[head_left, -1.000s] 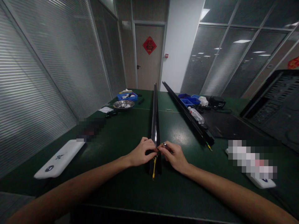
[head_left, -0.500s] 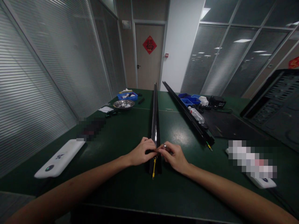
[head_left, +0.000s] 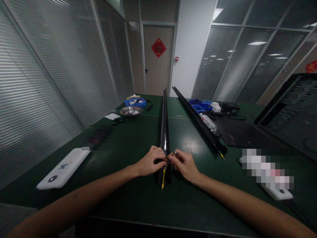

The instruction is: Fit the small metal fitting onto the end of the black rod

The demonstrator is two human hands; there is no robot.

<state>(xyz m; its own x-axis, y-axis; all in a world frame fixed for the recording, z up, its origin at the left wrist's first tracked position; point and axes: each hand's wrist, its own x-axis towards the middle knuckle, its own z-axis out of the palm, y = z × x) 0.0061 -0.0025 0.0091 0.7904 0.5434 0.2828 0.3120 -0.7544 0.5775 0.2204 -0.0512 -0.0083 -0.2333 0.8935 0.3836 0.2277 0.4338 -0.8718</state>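
A long black channel-shaped rail (head_left: 164,129) lies lengthwise on the green table, its near end between my hands. From that end a short yellow wire with a ring terminal (head_left: 163,178) points toward me. My left hand (head_left: 152,161) rests at the rail's left side, thumb and fingers closed near the wire's upper end. My right hand (head_left: 184,165) is pinched at the right side, fingertips almost meeting the left ones, with a ring on one finger. Whatever sits between the fingertips is too small and covered to name.
A second black rail (head_left: 198,120) with a yellow-green wire lies to the right, beside a plastic bottle (head_left: 208,122) and blue bins (head_left: 198,108). At left are a metal bowl (head_left: 131,111), a blue tray (head_left: 135,102) and a white device (head_left: 64,168). A black panel (head_left: 294,112) stands at far right.
My right hand's fingers have shifted slightly at the rail's end. The left hand, both rails and the yellow wire stay where they were.
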